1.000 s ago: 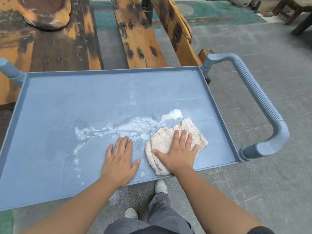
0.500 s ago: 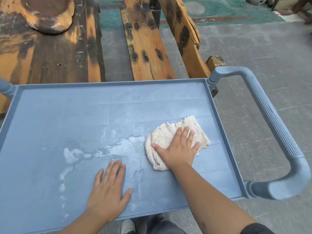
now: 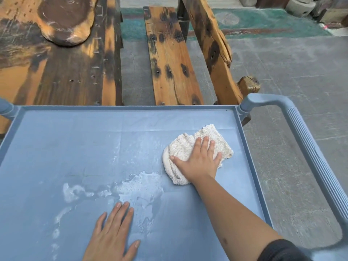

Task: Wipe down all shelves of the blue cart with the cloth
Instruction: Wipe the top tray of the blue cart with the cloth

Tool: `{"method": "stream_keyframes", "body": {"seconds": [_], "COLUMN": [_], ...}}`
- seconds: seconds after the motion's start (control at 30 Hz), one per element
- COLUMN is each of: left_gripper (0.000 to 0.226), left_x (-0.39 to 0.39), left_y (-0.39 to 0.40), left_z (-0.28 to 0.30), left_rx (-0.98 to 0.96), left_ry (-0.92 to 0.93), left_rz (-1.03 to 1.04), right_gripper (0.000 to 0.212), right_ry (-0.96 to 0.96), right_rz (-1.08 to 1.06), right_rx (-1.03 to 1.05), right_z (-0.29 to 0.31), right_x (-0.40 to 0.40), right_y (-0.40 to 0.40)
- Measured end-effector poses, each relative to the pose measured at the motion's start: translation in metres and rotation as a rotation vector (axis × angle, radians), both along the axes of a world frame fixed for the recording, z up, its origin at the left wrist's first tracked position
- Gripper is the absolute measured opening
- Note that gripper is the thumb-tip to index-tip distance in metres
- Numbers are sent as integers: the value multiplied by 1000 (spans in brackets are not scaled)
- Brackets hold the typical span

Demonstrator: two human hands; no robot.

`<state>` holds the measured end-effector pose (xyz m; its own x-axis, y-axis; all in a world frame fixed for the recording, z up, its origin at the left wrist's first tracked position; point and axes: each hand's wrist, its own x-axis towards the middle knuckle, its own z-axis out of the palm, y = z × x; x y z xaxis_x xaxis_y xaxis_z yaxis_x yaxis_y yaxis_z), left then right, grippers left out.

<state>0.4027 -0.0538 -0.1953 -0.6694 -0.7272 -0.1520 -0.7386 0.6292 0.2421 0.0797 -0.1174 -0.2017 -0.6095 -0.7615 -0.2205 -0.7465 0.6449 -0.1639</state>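
The cloth [image 3: 195, 151] is pressed flat under the right hand [image 3: 199, 162], fingers straight, near the top shelf's [image 3: 75, 140] right rim. The left hand [image 3: 113, 236] is laid open beside foam [image 3: 139, 187]; bare shelf is seen leftward.

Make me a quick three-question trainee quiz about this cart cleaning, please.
1. True or false: the right hand presses flat on the white terry cloth.
2. Where does the foamy puddle lie? A) left of the cloth, toward the person B) on the cart handle C) under the cloth
3. Fill in: the left hand rests flat on the blue top ____.

Key: 1 true; 2 A; 3 shelf.
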Motion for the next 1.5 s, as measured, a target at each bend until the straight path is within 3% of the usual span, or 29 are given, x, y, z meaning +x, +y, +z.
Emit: {"method": "stream_keyframes", "body": {"seconds": [0.13,0.4,0.47,0.53,0.63,0.7,0.9,1.03,1.23,1.5], "left_gripper": [77,85,85,84,83,81,81,81,82,83], "left_x": [-3,0,-1,-3,-5,-4,-4,-3,-2,2], "left_y": [-3,0,-1,1,3,3,1,3,2,4], "left_z": [-3,-1,3,6,10,10,9,7,6,0], "left_rx": [-6,-65,-43,-25,-19,-20,-9,12,23,-2], "left_ry": [1,-71,-102,-127,-160,-164,-160,-160,-192,-182], "left_rz": [7,-41,-38,-33,-28,-33,-21,-18,-3,-7], "right_gripper": [129,125,111,91,91,92,89,77,74,66], "right_ry": [20,48,2,-54,-181,-128,84,102,148,63], "right_rz": [156,669,591,342,-9,-16,288,802,1374,1613], "right_rx": [2,100,64,-35,-61,3,-47,-65,-49,-53], "right_z": [1,14,18,20,24,21,7,6,11,10], "right_x": [-27,-69,-69,-62,-47,-35,-20,10,62,86], "right_y": [-27,-74,-77,-81,-97,-109,-121,-123,-112,-59]}}
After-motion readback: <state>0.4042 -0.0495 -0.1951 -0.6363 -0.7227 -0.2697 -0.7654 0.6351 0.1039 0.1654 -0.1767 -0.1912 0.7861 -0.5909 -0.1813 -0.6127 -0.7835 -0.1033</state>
